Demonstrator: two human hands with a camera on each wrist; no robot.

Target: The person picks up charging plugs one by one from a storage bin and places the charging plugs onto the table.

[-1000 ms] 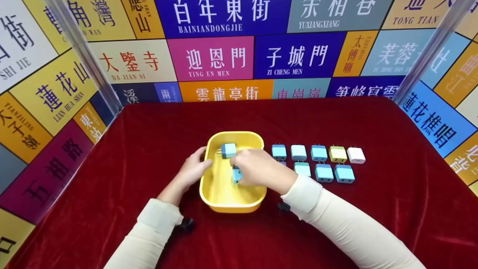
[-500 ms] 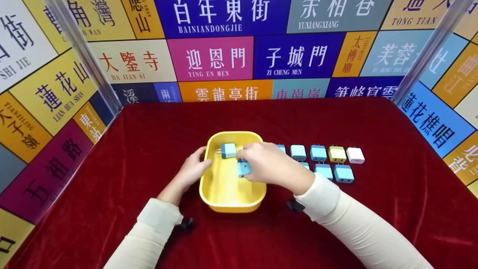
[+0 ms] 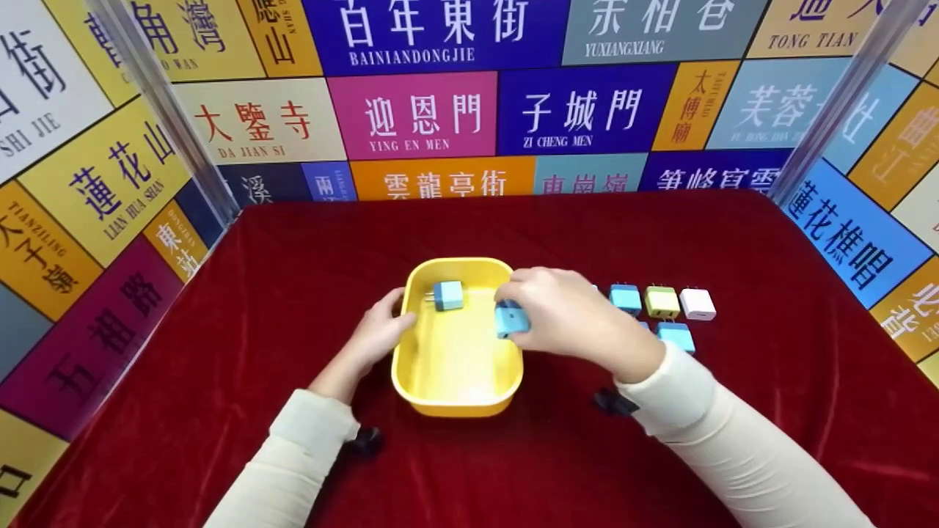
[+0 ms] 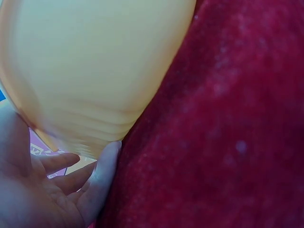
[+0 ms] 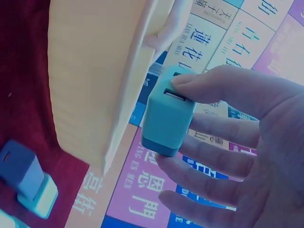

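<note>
The blue charger (image 3: 511,320) sits pinched in the right hand (image 3: 568,319), just above the right rim of the yellow tub (image 3: 411,367). In the right wrist view the charger (image 5: 167,118) shows its slotted face to the camera, thumb on one side and fingers (image 5: 213,156) on the other; its prongs are out of sight, so which way its long axis runs is hard to say. A second blue charger (image 3: 447,295) lies inside the tub at the far left corner, prongs pointing left.

The left hand (image 3: 374,336) rests against the tub's left wall, fingers loosely spread along it; the left wrist view shows only the palm (image 4: 42,194) and a blurred yellow wall (image 4: 95,71).

To the right, rows of chargers on the red bench (image 3: 733,411) are partly hidden behind the right hand: a blue one (image 3: 626,298), a yellow-green one (image 3: 662,301) and a white one (image 3: 698,303) show fully.

Half a second ago the held charger was lower and further left, over the tub's middle; it has since travelled right to the rim.
</note>
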